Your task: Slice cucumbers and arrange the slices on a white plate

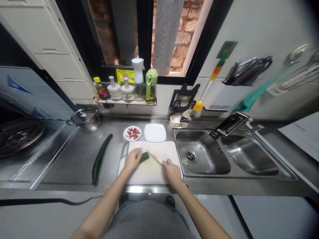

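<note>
A short piece of cucumber (145,157) lies on the white cutting board (149,176) in the middle of the counter. My left hand (133,159) is closed on its left end, the fingertips bent over it. In my right hand (172,172) is a knife (156,156), gripped by the handle, its thin blade pointing up and left toward the cucumber piece. The blade looks just right of the piece; whether it touches cannot be made out. Behind the board stand a small plate of chopped red bits (133,133) and a white square plate (155,132).
A whole cucumber (101,161) lies left of the board. A lidded steel pot (84,119) stands behind it. To the right is a double sink (201,156) with a dark faucet (230,124). Bottles and jars fill a wall rack (127,102) under the window.
</note>
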`<state>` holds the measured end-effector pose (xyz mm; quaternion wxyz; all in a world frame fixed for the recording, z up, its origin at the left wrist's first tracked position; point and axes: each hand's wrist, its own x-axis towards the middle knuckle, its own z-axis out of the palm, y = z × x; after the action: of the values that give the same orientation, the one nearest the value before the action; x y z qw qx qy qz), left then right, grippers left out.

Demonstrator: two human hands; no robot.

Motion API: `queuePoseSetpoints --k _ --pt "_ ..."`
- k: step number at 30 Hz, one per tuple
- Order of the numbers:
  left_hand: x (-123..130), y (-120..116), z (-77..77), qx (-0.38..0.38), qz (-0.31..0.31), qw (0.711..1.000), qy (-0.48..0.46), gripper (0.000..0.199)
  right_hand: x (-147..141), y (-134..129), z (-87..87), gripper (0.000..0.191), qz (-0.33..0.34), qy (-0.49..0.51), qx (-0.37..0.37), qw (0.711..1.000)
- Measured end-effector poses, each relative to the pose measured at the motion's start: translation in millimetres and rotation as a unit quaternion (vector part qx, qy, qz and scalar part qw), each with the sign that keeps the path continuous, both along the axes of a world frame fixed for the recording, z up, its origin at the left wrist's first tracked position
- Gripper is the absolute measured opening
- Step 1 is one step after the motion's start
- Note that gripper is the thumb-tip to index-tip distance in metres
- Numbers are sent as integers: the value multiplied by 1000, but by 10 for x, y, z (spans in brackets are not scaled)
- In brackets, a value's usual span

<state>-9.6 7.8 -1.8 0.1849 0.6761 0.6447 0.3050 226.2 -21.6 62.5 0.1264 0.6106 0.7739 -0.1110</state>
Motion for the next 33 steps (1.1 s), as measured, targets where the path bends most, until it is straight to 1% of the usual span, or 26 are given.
queuePoseSetpoints --k 2,4,6,8,10,12,15,18,22,27,30,33 --pt "-48 40 12 -2 34 998 -55 34 47 -21 -1 29 17 0 36 999" --pt "-83 86 50 -18 53 992 -117 35 92 -47 -34 33 31 12 91 995" --pt "-97 134 121 -40 47 983 -170 37 136 -64 -94 36 47 30 163 985" --pt "-90 176 222 -59 21 978 -200 38 176 -65 -163 38 68 49 238 968" --pt "-64 203 343 -74 -25 978 -195 39 208 -50 -216 37 94 67 299 947" --pt "-22 211 466 -83 -88 980 -157 39 228 -29 -241 36 123 81 336 930" --pt "54 194 610 -97 -167 977 -88 43 236 -9 -235 33 156 92 354 917" --pt "113 167 675 -118 -199 972 -46 42 235 -9 -223 31 173 96 352 915" --pt "159 146 661 -126 -206 969 -55 34 259 -29 -255 29 180 91 354 913" --pt "260 141 590 -113 -190 966 -132 24 319 -54 -350 32 177 93 346 917" --pt "332 161 516 -101 -148 967 -182 14 362 -54 -408 36 174 86 345 918" --pt "330 220 396 -98 -70 968 -221 11 416 -41 -454 38 163 78 345 921"
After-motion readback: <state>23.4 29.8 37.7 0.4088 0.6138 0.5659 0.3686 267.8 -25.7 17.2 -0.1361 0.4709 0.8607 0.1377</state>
